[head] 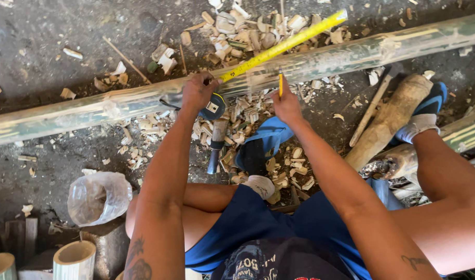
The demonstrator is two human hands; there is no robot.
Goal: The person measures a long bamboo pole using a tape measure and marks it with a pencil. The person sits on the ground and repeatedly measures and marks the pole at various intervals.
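We see the left hand (197,91) closed around a blue tape measure case (213,107), pressing it against the near side of a long bamboo pole (351,54). The yellow tape blade (284,45) runs out from the case, up and to the right, lying along and across the pole. The right hand (287,103) is curled tight round a yellow pencil (280,83), held upright with its tip touching the pole just right of the case.

The pole lies across the whole view, low on the left and higher on the right, on a dark, dirty concrete floor (50,26). We find pale wood chips (248,31) scattered thickly on both sides of it. A hammer (216,142) lies among the chips just below the left hand. To the right, a thick wooden club (390,119) and a thin stick (369,111) rest beside the person's right foot in a blue shoe (429,106); the other blue shoe (260,145) sits between the arms. A crumpled clear plastic bag (97,197) lies at lower left, with cut bamboo sections (74,259) standing below it.

Both forearms reach forward from the bottom edge, almost straight, converging on the pole. The person squats in blue shorts (248,218), knees spread wide.
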